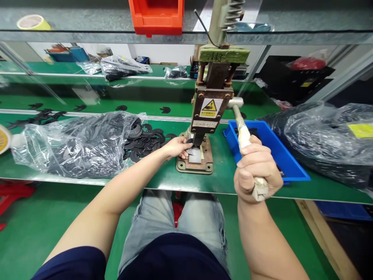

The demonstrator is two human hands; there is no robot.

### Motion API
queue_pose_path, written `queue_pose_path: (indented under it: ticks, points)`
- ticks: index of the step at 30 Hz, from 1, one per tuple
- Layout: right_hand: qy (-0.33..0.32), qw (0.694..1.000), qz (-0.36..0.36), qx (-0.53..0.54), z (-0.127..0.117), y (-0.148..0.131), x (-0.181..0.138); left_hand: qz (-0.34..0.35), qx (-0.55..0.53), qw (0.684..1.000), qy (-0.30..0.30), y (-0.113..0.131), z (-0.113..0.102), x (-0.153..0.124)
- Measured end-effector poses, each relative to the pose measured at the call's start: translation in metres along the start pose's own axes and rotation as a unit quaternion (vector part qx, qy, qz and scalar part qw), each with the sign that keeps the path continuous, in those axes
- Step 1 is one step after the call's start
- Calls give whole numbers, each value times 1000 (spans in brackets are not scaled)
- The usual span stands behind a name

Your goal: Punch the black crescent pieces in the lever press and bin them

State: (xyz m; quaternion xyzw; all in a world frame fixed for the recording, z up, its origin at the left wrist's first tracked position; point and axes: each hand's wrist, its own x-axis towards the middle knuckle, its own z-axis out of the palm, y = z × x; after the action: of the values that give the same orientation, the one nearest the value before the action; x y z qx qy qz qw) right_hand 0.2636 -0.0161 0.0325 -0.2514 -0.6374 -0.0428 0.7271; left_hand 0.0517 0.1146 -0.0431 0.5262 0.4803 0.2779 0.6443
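Black piece sits below warning-triangle label, left hand pinching it, right hand gripping lever

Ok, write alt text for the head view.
A person's left hand holds a small black piece at the base of a green-brown metal press; the right hand grips its pale wrapped lever. Curved black pieces lie left, a blue plastic bin right.
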Motion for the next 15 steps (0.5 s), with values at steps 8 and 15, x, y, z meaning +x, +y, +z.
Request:
queue_pose_path:
  ticks: [8, 15]
  points:
    - [-9, 1000, 5, -6, -2, 0, -1, -3, -10, 1000, -4, 4, -2, 0]
    - [14, 1000, 0, 12, 1, 3, -3, -68, 99, 993, -13, 22, 2, 7]
